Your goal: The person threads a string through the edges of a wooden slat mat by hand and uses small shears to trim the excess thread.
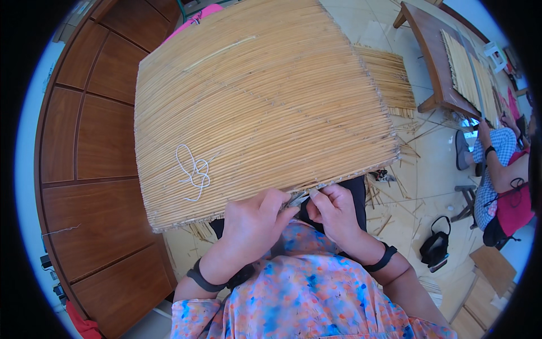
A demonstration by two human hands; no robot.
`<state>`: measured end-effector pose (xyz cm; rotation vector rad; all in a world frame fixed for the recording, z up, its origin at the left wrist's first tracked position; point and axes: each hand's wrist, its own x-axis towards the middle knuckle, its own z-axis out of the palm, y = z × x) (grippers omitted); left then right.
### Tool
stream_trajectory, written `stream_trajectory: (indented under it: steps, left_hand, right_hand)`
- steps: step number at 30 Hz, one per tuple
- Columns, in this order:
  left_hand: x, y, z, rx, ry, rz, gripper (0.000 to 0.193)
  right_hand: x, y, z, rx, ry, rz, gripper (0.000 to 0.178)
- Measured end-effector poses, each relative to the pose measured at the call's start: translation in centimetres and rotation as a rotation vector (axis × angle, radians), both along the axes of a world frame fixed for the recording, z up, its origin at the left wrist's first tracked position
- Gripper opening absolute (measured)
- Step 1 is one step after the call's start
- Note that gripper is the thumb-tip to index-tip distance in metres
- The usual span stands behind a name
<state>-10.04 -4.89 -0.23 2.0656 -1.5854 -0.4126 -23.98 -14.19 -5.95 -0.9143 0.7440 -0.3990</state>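
Observation:
A large mat of straw-coloured stalks (254, 107) lies before me, its rows bound with stitches and its near edge at my lap. My left hand (257, 217) is closed at that edge, with a small grey metal tool (297, 199) at its fingertips; the kind of tool is unclear. Just to its right, my right hand (336, 212) pinches at the same edge. What lies between its thumb and fingers is too small to make out. A loose white string (195, 172) rests in loops on the mat, left of centre.
A brown wooden cabinet (107, 147) stands close on the left. Beyond the mat's right side lies a smaller stalk mat (389, 79) on the tiled floor, with scattered stalks. At far right, another person (502, 169) sits by a wooden table (429, 51). A black bag (433, 248) lies nearby.

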Motion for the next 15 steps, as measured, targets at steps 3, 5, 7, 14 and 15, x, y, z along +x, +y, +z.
stream_trajectory:
  steps: [3, 5, 7, 14, 15]
  left_hand:
    - [0.1, 0.5, 0.4, 0.042, -0.061, -0.024, 0.021]
    - [0.4, 1.2, 0.7, 0.081, -0.065, -0.029, 0.021]
    - [0.6, 2.0, 0.9, 0.048, -0.152, 0.022, 0.020]
    - [1.4, 4.2, 0.6, 0.030, -0.132, 0.082, 0.023]
    - [1.4, 4.3, 0.5, 0.041, -0.130, 0.093, 0.024]
  right_hand:
    - [0.0, 0.1, -0.1, -0.012, 0.068, 0.001, 0.027]
    - [-0.3, -0.1, -0.4, -0.023, 0.105, 0.023, 0.025]
    - [-0.6, -0.3, -0.3, -0.028, 0.105, 0.039, 0.023]
    - [-0.2, 0.3, -1.0, -0.103, 0.120, 0.189, 0.012]
    - [0.1, 0.5, -0.9, -0.103, 0.119, 0.191, 0.012]
